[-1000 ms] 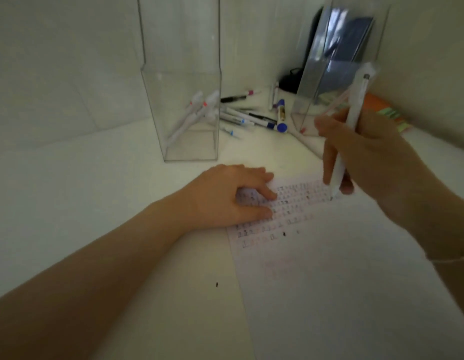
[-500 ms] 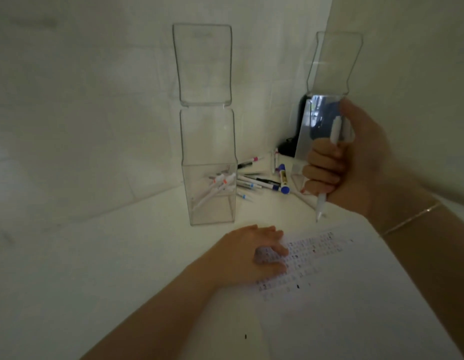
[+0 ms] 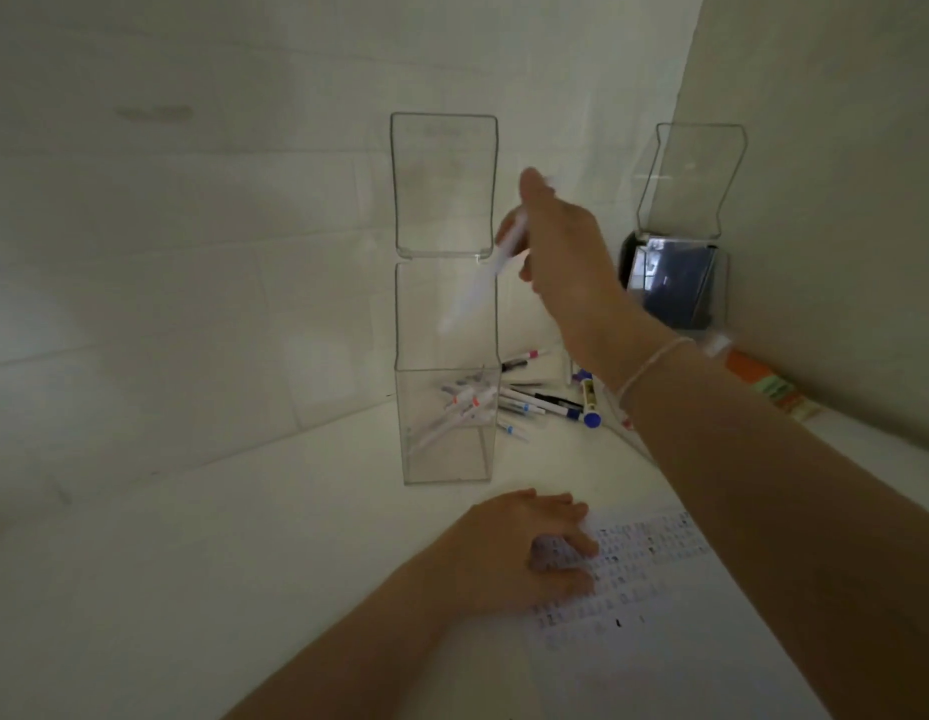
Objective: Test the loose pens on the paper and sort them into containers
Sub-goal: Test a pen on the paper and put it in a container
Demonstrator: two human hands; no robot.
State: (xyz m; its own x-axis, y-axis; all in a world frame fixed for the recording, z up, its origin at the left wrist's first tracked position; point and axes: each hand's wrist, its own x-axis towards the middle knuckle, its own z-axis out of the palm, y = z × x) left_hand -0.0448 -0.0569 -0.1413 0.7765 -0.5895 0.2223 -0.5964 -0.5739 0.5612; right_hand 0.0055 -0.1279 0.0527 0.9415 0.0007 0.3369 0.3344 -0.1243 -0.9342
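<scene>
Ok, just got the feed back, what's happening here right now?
A person is sorting pens at a white table. The right hand holds a white pen, blurred, tip slanting down, in front of the left clear container, which already has several pens in it. The left hand lies flat on the test paper, over the scribble rows. More loose pens lie behind the container, and a second clear container stands at the back right.
</scene>
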